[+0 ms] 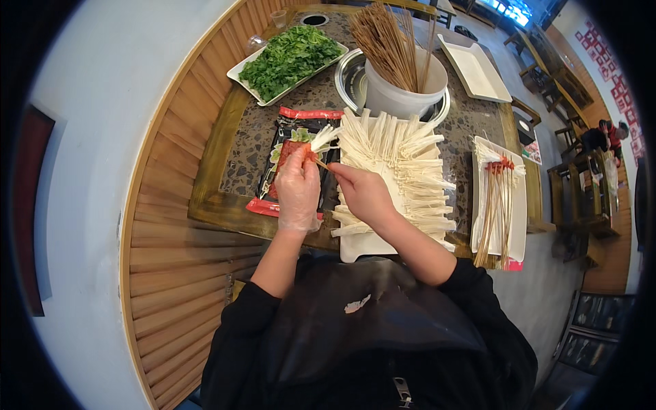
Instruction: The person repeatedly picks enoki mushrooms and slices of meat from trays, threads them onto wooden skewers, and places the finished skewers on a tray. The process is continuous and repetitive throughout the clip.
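Note:
My left hand (299, 189), in a clear plastic glove, holds a small bundle of enoki mushrooms (325, 137) wrapped in something red. My right hand (365, 196) is bare and pinches a thin wooden skewer (322, 164) that reaches to the wrapped bundle. Beneath my left hand lies a black and red plastic package (266, 177) with red slices showing. A white tray (365, 250) holds many bundles of enoki around its edges. On a narrow white tray (519, 215) at the right lie several skewers with red-wrapped enoki at their ends.
A white plastic bucket of skewers (397, 102) stands in a metal basin (351, 77) at the back. Chopped green herbs fill a white tray (237, 74) at the back left. Another white tray (476, 72) is at the back right. Wood panelling (174, 205) borders the table's left side.

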`<state>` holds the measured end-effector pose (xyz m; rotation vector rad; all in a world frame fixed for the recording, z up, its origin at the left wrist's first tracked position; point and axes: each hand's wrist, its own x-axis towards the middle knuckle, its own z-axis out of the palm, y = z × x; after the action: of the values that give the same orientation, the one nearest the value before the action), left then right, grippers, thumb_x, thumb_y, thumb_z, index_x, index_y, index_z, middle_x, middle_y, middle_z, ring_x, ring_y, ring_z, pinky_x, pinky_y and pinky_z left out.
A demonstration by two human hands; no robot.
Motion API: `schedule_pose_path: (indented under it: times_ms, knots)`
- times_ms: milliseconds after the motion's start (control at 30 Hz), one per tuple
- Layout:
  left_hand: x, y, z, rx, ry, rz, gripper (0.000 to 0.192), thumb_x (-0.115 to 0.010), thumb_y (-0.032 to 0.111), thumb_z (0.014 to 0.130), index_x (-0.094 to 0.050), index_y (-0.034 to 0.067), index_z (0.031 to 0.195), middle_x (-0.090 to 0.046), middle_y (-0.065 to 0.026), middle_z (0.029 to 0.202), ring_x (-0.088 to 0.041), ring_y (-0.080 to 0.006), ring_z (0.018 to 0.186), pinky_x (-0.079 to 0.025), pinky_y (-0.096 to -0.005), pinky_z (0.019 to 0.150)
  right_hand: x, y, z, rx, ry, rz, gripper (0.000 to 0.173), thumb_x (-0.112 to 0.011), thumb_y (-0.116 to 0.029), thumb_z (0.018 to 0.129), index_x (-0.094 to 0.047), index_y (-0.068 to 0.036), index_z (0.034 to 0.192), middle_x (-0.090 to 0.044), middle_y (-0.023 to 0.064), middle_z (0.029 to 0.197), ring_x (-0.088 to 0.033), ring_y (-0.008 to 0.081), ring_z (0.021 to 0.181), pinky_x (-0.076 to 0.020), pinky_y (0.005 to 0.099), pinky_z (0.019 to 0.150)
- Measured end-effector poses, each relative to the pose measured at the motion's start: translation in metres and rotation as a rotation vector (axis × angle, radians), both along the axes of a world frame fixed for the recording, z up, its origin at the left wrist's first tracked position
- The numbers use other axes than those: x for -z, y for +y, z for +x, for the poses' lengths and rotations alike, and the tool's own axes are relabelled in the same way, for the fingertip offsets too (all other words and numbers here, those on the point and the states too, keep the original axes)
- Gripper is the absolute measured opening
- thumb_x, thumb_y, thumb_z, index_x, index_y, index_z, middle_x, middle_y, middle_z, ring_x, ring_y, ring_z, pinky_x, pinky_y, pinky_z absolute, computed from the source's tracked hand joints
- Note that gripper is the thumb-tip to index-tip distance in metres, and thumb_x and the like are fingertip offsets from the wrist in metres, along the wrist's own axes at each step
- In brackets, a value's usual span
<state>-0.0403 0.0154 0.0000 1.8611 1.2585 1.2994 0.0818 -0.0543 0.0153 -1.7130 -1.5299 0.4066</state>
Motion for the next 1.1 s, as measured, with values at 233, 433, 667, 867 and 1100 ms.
schedule_pose_path:
  times_ms: [233, 433, 667, 867, 1100]
  knots:
    - [-0.002, 0.009, 0.006, 0.006, -0.121, -0.170, 0.022, -0.053, 0.007, 0.083, -0.065, -0.002, 0.098, -0.066, -0.0182, 0.076, -0.063, -0.0245, 0.065, -0.049, -0.0342, 0.063, -0.004, -0.001, -0.008, 0.093, -0.487, 0.084, 0.030, -0.058, -0.011, 0.075, -0.062, -0.020, 0.105, -0.055, 0.0080, 0.066, -0.060, 0.0274, 0.055, -0.0475, 0.0396, 0.045]
    - [-0.002, 0.011, 0.006, 0.012, -0.056, -0.189, 0.023, -0.053, 0.010, 0.083, -0.065, -0.001, 0.099, -0.064, -0.0117, 0.066, -0.057, -0.0141, 0.055, -0.047, -0.0305, 0.056, 0.000, 0.019, 0.002, -0.027, 0.167, 0.010, 0.019, -0.051, -0.014, 0.086, -0.066, -0.012, 0.098, -0.065, 0.0166, 0.076, -0.063, 0.0352, 0.069, -0.0498, 0.0441, 0.060]
    - [-0.012, 0.006, 0.002, 0.119, -0.152, -0.338, 0.032, -0.060, 0.015, 0.084, -0.061, -0.001, 0.111, -0.065, -0.0095, 0.083, -0.057, -0.0119, 0.071, -0.047, -0.0270, 0.067, -0.010, 0.011, -0.001, 0.044, -0.162, -0.069, 0.020, -0.057, -0.017, 0.085, -0.066, -0.015, 0.102, -0.064, 0.0153, 0.075, -0.062, 0.0347, 0.070, -0.0496, 0.0440, 0.061]
    - [-0.022, 0.001, 0.012, 0.138, -0.455, -0.428, 0.023, -0.058, 0.008, 0.089, -0.059, -0.004, 0.108, -0.065, -0.0054, 0.088, -0.056, -0.0076, 0.075, -0.048, -0.0220, 0.065, -0.006, 0.012, -0.011, 0.062, -0.145, -0.047, 0.018, -0.052, -0.020, 0.083, -0.062, -0.020, 0.098, -0.062, 0.0142, 0.073, -0.063, 0.0328, 0.068, -0.0487, 0.0451, 0.053]
    - [-0.020, 0.006, 0.018, 0.117, -0.480, -0.406, 0.026, -0.061, 0.009, 0.090, -0.057, -0.006, 0.111, -0.062, -0.0056, 0.091, -0.057, -0.0104, 0.076, -0.049, -0.0233, 0.066, -0.006, 0.009, -0.017, 0.117, -0.339, 0.163, 0.036, -0.057, -0.021, 0.078, -0.056, -0.016, 0.114, -0.059, 0.0091, 0.074, -0.064, 0.0264, 0.063, -0.0488, 0.0382, 0.045]
